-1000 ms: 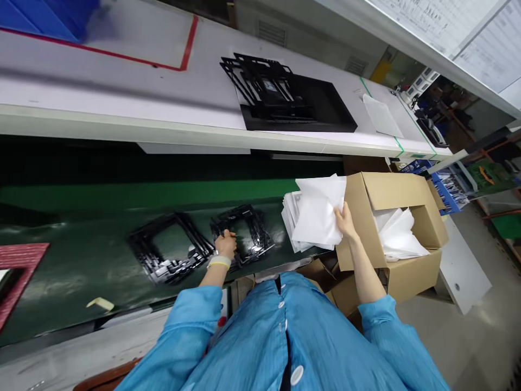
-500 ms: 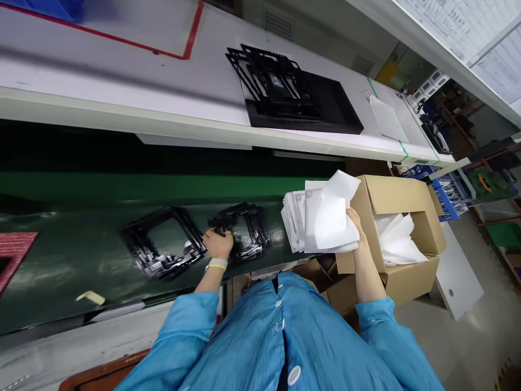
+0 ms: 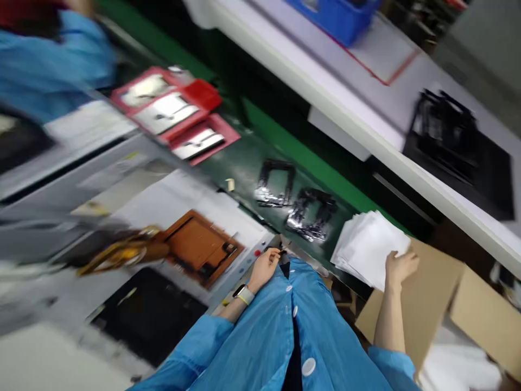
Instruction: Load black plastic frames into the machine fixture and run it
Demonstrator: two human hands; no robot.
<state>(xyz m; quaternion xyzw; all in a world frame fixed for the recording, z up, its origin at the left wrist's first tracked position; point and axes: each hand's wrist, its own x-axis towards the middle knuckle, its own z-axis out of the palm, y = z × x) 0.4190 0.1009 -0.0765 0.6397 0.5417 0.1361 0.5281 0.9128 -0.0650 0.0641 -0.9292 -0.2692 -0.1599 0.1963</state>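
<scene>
My left hand (image 3: 264, 269) is closed in front of my shirt, fingertips pinched together. A small dark bit shows at the fingertips, too blurred to name. My right hand (image 3: 401, 269) grips the right edge of a stack of white sheets (image 3: 370, 244), its thumb over the top sheet. To the left of the sheets, two piles of thin black frames lie on the green belt: a nearer pile (image 3: 299, 222) and a farther pile (image 3: 262, 195).
An open cardboard box (image 3: 431, 288) with white sheets inside stands at the right. Red trays (image 3: 199, 117) lie farther up the belt. A brown fixture (image 3: 203, 244) is on the machine at left. More black frames (image 3: 443, 133) rest on the shelf. A co-worker's blue sleeve (image 3: 85, 49) is upper left.
The view has swung left. My left hand has moved off the black frames, back to my body. The raised top sheet now lies flatter on the stack beside my right hand.
</scene>
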